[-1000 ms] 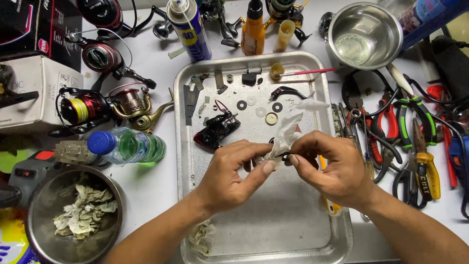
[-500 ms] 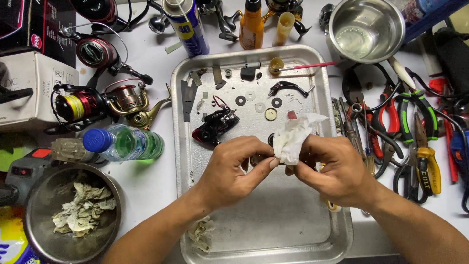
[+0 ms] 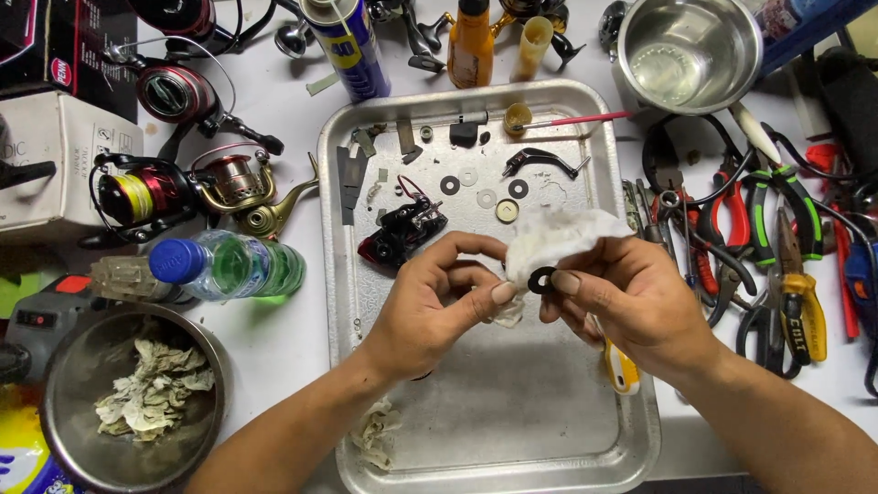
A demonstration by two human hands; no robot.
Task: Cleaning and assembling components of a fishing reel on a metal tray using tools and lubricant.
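Over a metal tray [image 3: 476, 430] my left hand [image 3: 439, 302] and my right hand [image 3: 631, 302] meet. Between their fingertips sits a small black ring [image 3: 541, 280], pinched from both sides. A crumpled white tissue [image 3: 558, 236] is bunched behind the ring, held in my right hand and touched by my left thumb. On the tray beyond the hands lie a black and red reel body [image 3: 402, 233], several washers [image 3: 485, 197] and a black handle arm [image 3: 540, 163].
Fishing reels [image 3: 174, 192] and a plastic bottle [image 3: 224, 267] lie left of the tray. A steel bowl of used tissue [image 3: 128, 402] stands at the lower left, an empty steel bowl [image 3: 686, 50] at the upper right. Pliers and cutters [image 3: 777, 256] crowd the right side. Spray can [image 3: 352, 46] stands behind.
The hands have lowered the tissue slightly and the black ring now shows between the fingertips, clear of the tissue.
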